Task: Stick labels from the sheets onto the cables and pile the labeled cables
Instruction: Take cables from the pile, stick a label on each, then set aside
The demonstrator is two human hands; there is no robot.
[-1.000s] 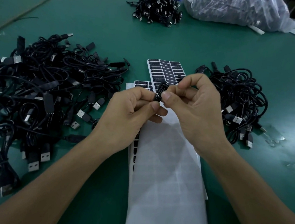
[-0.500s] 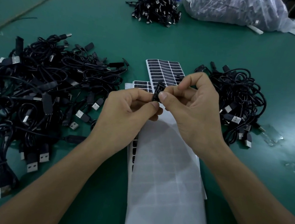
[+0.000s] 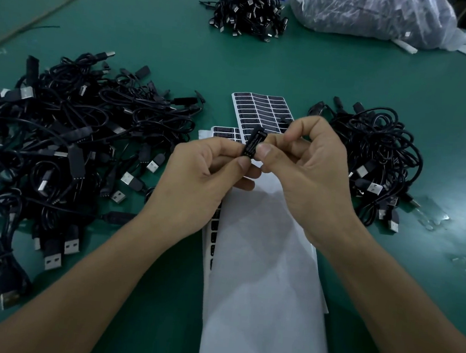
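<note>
My left hand (image 3: pixel 203 179) and my right hand (image 3: pixel 311 172) meet over the middle of the table and pinch a small black cable block (image 3: pixel 254 143) between thumbs and fingers. White print shows on the block's upper face. Behind the hands lies a label sheet (image 3: pixel 260 109) with rows of black labels, and a second sheet (image 3: pixel 224 132) peeks out beside it. A large heap of black USB cables (image 3: pixel 68 145) lies at the left. A smaller pile of cables (image 3: pixel 379 161) lies at the right.
Blank white backing sheets (image 3: pixel 265 277) lie under my wrists and run to the near edge. Another cable bundle (image 3: pixel 249 9) and a clear plastic bag of parts (image 3: pixel 375 14) sit at the back. The table top is green (image 3: pixel 348 73).
The hands have barely shifted. The black block now sits turned so its printed face shows more between my thumbs.
</note>
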